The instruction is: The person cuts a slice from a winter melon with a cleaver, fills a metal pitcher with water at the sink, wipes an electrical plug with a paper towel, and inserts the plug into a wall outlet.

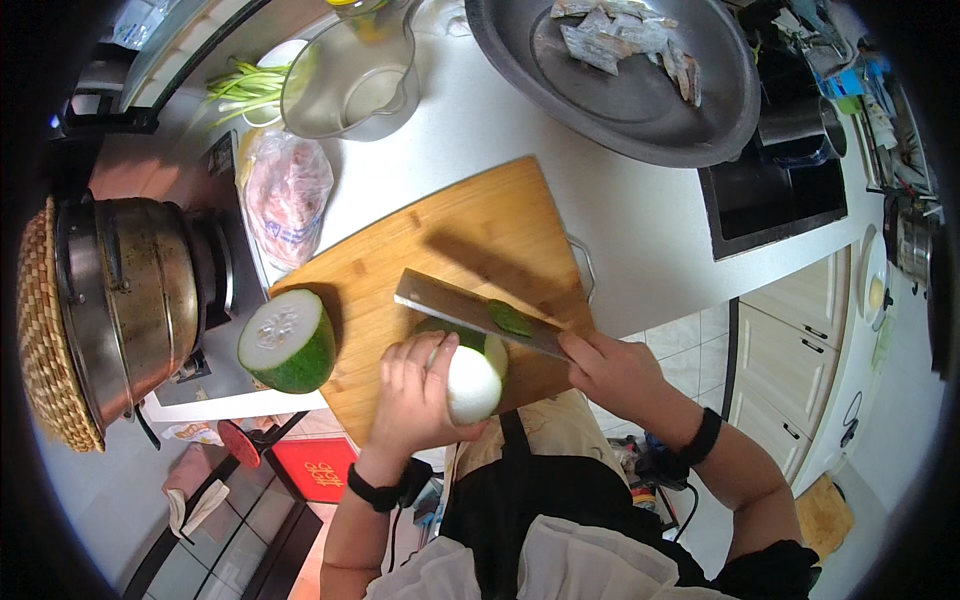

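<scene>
My left hand [412, 382] grips a piece of winter melon [475, 384] with a pale face and some green rind at its far side. In my right hand [615, 375] is a cleaver [450, 300], its blade reaching leftward just above the melon. A green strip of peel [510, 318] clings to the blade. Both are over a wooden cutting board [480, 217]. Another winter melon piece [289, 341] rests at the board's left edge, its cut face and seeds showing. Part of the held melon is hidden behind my left fingers.
Left of the board are bagged raw meat [287, 199] and a steamer pot [142, 277] on the stove. Farther back stand a clear plastic jug [360, 82], green stalks [247, 88] and a grey basin [525, 82] holding fish pieces [600, 37]. A black sink [780, 202] lies right.
</scene>
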The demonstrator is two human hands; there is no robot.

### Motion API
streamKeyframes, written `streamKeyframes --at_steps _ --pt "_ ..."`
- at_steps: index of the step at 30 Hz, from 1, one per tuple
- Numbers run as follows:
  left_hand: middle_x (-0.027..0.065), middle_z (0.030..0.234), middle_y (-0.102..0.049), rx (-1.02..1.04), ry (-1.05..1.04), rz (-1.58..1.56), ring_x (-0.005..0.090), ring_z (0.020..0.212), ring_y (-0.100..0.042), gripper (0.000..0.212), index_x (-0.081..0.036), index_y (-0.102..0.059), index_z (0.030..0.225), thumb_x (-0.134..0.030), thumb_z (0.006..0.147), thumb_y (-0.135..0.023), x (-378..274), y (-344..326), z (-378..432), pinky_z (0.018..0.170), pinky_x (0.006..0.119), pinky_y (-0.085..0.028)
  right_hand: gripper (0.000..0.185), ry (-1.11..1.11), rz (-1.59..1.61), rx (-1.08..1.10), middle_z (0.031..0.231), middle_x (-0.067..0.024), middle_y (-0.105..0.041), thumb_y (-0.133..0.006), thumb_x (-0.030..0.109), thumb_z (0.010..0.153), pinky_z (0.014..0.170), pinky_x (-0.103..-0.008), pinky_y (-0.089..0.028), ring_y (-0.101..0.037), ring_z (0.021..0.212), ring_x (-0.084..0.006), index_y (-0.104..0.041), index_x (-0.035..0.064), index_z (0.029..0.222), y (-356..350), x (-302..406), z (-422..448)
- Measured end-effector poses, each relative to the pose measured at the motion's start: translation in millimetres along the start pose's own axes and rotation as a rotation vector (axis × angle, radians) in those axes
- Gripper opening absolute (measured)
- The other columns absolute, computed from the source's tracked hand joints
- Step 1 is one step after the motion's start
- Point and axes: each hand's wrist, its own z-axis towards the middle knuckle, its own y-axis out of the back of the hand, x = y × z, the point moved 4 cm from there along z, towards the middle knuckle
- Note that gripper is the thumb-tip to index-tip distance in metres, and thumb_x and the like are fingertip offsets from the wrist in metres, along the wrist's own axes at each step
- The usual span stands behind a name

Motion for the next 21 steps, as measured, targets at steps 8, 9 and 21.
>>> streamKeyframes --at_steps 8,9,21 --pt "0.0244 0.122 -0.033 -0.064 0.355 0.096 0.0391 0.112 -0.033 0.11 0.006 -0.027 0.126 -0.042 0.046 -0.084 -14.4 6.2 -17.5 0.093 0.049 -0.028 0.03 0.171 -0.136 0.063 0.064 -0.0035 -0.048 -0.056 0.018 0.078 0.04 -0.0279 -0.044 -0.055 0.052 -0.0168 -0.052 0.0099 0.107 18.4 9.2 -68.6" --pt "0.0251 0.121 -0.032 -0.117 0.388 0.12 0.0384 0.111 -0.033 0.109 0.006 -0.027 0.126 -0.041 0.046 -0.084 -18.4 2.8 -18.9 0.093 0.048 -0.028 0.031 0.175 -0.151 0.066 0.064 -0.0027 -0.047 -0.056 0.019 0.079 0.04 -0.0264 -0.043 -0.054 0.051 -0.015 -0.052 0.0099 0.108 18.6 10.7 -75.8" --pt "0.0289 0.115 -0.029 -0.143 0.397 0.152 0.0377 0.106 -0.029 0.084 0.011 -0.025 0.125 -0.022 0.064 -0.072 -15.7 -21.8 -25.6 0.092 0.048 -0.023 0.032 0.142 -0.116 -0.012 0.059 -0.0015 -0.043 -0.065 0.011 0.073 0.039 -0.0257 -0.039 -0.049 0.047 -0.0142 -0.054 0.0044 0.102 3.6 19.8 -90.6"
